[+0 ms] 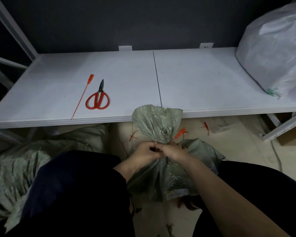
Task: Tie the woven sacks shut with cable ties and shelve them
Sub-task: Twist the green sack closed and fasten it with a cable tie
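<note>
On the white shelf (195, 79) ahead of you lie red scissors (98, 98) beside a spare red cable tie (83, 96); a white sack (273, 53) sits far right. Your left hand (146, 153) and right hand (173, 151) pinch the green sack's (156, 125) gathered neck on the floor, where a red tie (180, 132) pokes out.

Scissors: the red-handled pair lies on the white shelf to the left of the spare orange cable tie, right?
Not quite. The head view shows the scissors on the white shelf to the right of the spare orange cable tie, not the left.
</note>
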